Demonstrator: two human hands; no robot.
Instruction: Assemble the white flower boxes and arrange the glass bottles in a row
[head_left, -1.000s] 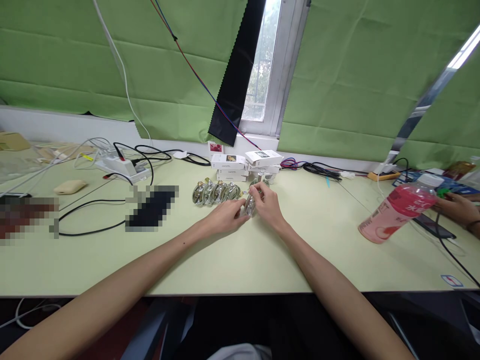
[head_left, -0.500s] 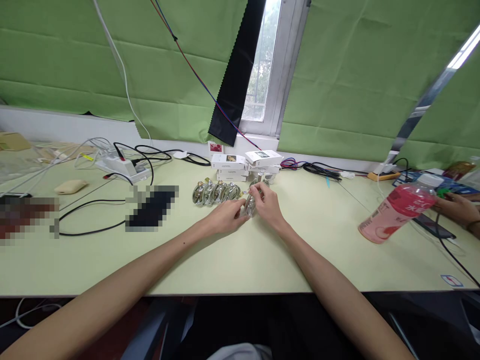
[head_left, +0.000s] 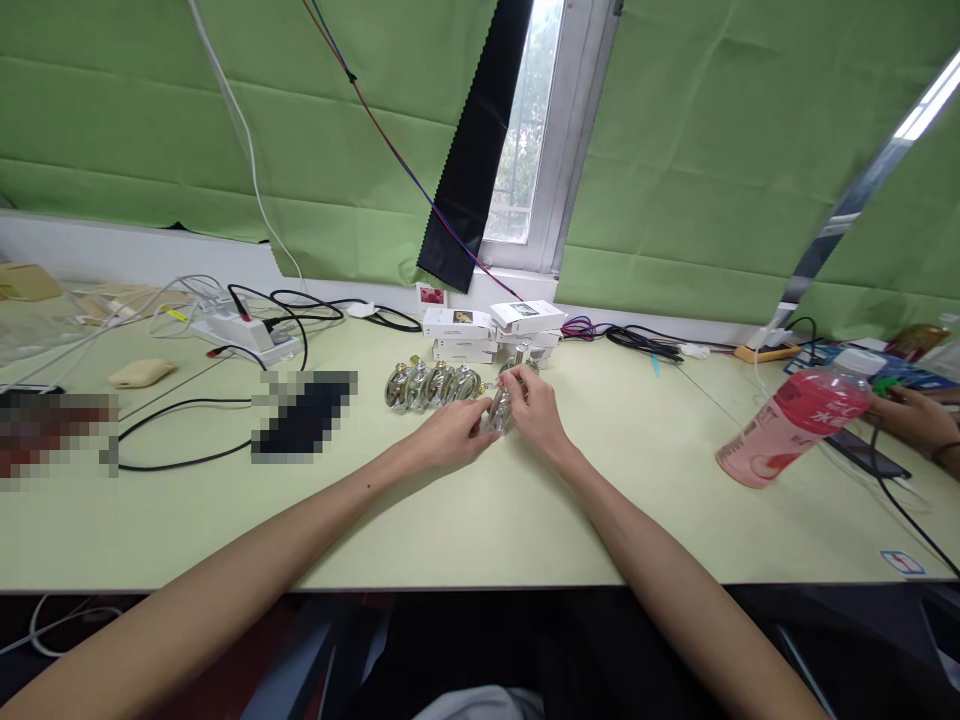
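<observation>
My left hand (head_left: 454, 432) is closed, with thumb and fingers around the lower left side of a small round shiny piece (head_left: 500, 410). This piece stands on edge on the table and looks like metal and glass. At its top and right side, the fingers of my right hand (head_left: 534, 405) pinch it and hide part of it. To the left, several similar round pieces (head_left: 431, 387) with gold-coloured tops stand in a close row. Just behind my right fingers is another shiny piece with a silvery top (head_left: 520, 354), partly covered.
White boxes (head_left: 459, 335) are stacked behind the row. A pink drink bottle (head_left: 795, 420) leans at the right, near another person's hand (head_left: 919, 420). A power strip (head_left: 247, 335) with cables and a pale case (head_left: 141, 374) are at the left. Black cable (head_left: 645, 342) lies coiled at the back.
Both hands stay at the same round piece, almost still. The other person's hand at the right has shifted slightly.
</observation>
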